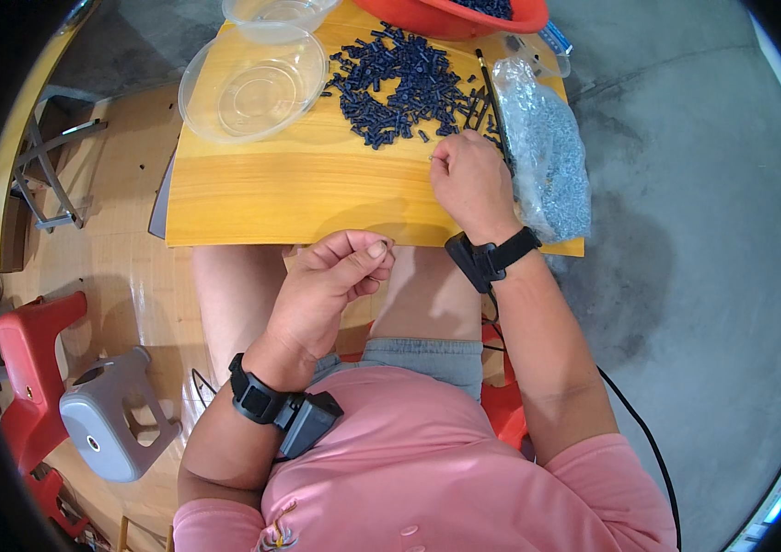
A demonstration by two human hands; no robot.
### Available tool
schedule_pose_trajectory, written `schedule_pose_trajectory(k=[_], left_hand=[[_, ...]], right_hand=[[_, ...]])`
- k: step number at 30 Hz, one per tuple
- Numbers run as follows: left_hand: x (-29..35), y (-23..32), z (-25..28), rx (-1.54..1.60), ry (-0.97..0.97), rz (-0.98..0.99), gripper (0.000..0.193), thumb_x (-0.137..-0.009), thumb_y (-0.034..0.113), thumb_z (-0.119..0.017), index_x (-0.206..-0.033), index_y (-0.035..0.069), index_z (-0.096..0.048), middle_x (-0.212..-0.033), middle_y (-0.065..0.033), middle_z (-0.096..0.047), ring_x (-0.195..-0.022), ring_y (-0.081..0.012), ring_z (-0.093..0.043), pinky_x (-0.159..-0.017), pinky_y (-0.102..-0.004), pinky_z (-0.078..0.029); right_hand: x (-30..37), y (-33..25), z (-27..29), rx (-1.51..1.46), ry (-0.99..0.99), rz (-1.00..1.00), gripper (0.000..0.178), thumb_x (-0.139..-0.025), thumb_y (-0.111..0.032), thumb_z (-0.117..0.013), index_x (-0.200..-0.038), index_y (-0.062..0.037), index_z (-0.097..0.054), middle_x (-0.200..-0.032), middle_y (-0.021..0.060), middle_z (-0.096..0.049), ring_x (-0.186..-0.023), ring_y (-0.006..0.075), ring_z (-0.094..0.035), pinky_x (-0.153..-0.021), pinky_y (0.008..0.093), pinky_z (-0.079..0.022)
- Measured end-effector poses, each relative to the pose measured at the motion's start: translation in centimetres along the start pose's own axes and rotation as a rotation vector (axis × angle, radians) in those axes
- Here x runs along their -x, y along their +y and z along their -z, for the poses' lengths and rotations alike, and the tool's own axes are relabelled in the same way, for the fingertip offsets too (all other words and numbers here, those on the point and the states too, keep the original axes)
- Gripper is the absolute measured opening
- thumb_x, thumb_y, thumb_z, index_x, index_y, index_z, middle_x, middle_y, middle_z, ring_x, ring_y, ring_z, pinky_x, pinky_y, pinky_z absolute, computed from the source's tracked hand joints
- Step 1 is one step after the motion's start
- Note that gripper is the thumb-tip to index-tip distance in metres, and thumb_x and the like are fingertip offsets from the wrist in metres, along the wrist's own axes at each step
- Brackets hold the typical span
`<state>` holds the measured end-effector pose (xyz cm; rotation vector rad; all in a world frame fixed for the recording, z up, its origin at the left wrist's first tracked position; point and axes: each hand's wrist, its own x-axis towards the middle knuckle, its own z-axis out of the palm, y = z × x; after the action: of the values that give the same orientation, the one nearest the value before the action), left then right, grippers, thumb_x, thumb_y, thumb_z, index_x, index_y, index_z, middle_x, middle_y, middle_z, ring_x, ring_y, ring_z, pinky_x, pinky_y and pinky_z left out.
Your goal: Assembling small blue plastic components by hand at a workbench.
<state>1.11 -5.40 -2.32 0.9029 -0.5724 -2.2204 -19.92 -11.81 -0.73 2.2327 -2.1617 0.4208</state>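
My left hand (340,267) is just off the table's near edge, its thumb and forefinger pinched together. Something dark and tiny shows at those fingertips, too small to name. Over the table's right part, my right hand (473,179) is closed, with a tiny piece at its fingertips that I cannot make out. Beyond it lies a loose heap of small dark blue plastic parts (395,92). A clear plastic bag of small silvery pieces (547,147) rests just right of my right hand. A thin black rod (489,87) and dark pointed tools (476,108) lie between heap and bag.
On the yellow wooden table (271,189), a clear round plastic bowl (257,87) stands at left, another clear bowl (284,11) behind it. A red basin (464,20) with more dark parts sits at the far edge. A grey stool (114,419) and red stool (36,368) stand lower left.
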Motion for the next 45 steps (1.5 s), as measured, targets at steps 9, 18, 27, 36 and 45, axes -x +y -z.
schedule_pose_trajectory(k=[9,18,27,36,45], left_hand=[[0.0,-0.3,-0.1,-0.008,0.048,-0.082,0.018,-0.093,0.019,-0.060,-0.103,0.005,-0.063,-0.089,-0.0004,-0.064,-0.079,-0.0074,-0.058,-0.072,-0.0217,-0.046],[0.1,-0.8,-1.7,-0.069,0.103,-0.136,0.020,-0.092,0.016,-0.062,-0.106,0.002,-0.061,-0.092,-0.0043,-0.066,-0.084,-0.0112,-0.062,-0.076,-0.0251,-0.050],[0.7,-1.2,-2.0,-0.106,0.123,-0.173,0.018,-0.089,0.012,-0.066,-0.100,-0.002,-0.064,-0.087,-0.0061,-0.067,-0.076,-0.0111,-0.063,-0.070,-0.0234,-0.051],[1.2,-2.1,-2.1,-0.096,0.089,-0.211,0.018,-0.086,0.007,-0.067,-0.101,-0.001,-0.064,-0.085,-0.0071,-0.067,-0.075,-0.0110,-0.063,-0.069,-0.0224,-0.050],[2.1,-2.5,-2.6,0.001,0.089,-0.237,0.016,-0.087,0.007,-0.067,-0.101,0.000,-0.063,-0.087,-0.0061,-0.067,-0.076,-0.0109,-0.063,-0.068,-0.0227,-0.051]], right_hand=[[2.7,-1.8,3.1,-0.226,-0.017,0.047,0.005,-0.073,-0.007,-0.062,-0.072,-0.0029,-0.059,-0.078,0.0143,-0.058,-0.078,0.0339,-0.058,-0.069,0.0427,-0.048],[7.0,-4.2,5.0,-0.402,-0.094,0.187,0.007,-0.074,-0.006,-0.063,-0.076,-0.0028,-0.058,-0.078,0.0118,-0.056,-0.077,0.0313,-0.057,-0.066,0.0399,-0.047],[8.1,-4.6,5.1,-0.422,-0.068,0.255,0.007,-0.075,-0.007,-0.063,-0.077,-0.0020,-0.058,-0.078,0.0114,-0.056,-0.078,0.0300,-0.057,-0.067,0.0395,-0.047],[9.5,-4.2,5.2,-0.559,-0.040,0.199,0.007,-0.075,-0.006,-0.064,-0.078,-0.0018,-0.061,-0.076,0.0106,-0.057,-0.074,0.0287,-0.058,-0.063,0.0379,-0.048],[10.7,-3.7,5.7,-0.831,-0.116,0.042,0.014,-0.077,0.001,-0.068,-0.091,-0.0018,-0.067,-0.080,0.0035,-0.061,-0.066,0.0087,-0.057,-0.057,0.0209,-0.044]])
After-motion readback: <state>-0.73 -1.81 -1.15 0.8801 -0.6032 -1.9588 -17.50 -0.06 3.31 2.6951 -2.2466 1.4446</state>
